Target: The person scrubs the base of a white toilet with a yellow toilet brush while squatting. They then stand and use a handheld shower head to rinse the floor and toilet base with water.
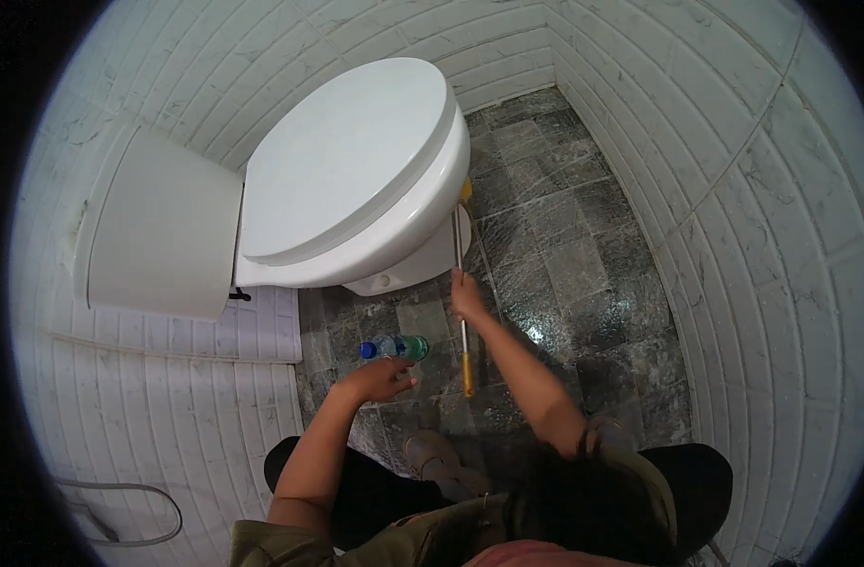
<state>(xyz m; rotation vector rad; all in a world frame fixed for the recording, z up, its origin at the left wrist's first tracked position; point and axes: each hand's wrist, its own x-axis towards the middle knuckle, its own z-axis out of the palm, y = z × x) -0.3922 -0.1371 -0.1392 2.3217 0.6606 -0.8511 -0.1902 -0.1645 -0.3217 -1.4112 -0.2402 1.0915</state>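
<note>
A: Where does the long-handled tool lie?

B: In the right hand, which is closed around its metal shaft. The long axis runs fore and aft: yellow grip toward the shoes, far end beside the toilet base.

A: And the left hand?

B: Left of the tool and apart from it, fingers loosely bent, just beside the green bottle, which lies crosswise; whether they touch, I cannot tell.
</note>
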